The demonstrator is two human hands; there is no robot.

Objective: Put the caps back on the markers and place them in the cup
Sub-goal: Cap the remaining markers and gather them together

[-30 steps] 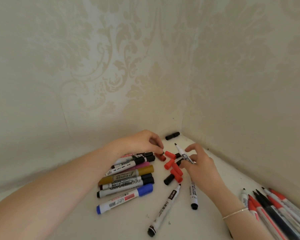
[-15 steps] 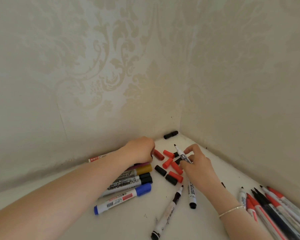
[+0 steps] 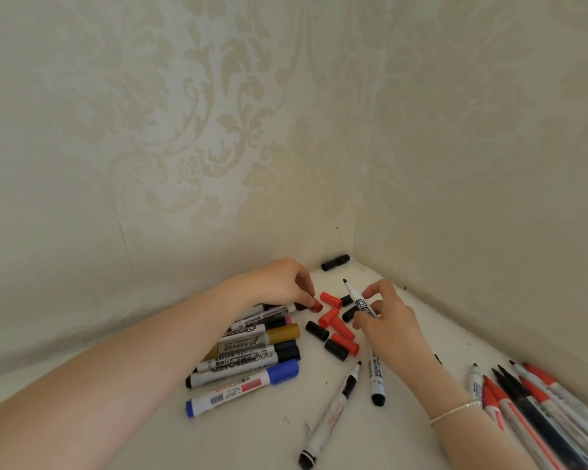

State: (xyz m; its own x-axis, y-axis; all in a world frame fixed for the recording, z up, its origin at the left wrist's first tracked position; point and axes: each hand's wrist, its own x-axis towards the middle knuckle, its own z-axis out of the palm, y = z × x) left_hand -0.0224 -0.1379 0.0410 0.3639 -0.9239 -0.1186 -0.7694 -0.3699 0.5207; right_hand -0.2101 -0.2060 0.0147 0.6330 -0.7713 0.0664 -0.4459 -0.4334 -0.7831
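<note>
Gripping an uncapped black whiteboard marker point(image 3: 360, 300), white-barrelled with its tip tilted up toward the counter's point(image 3: 421, 337) back corner, the right hand point(image 3: 386, 325) curls around it; the left hand point(image 3: 286, 283) pinches a red cap point(image 3: 316, 305) beside the loose caps point(image 3: 335, 329).
</note>
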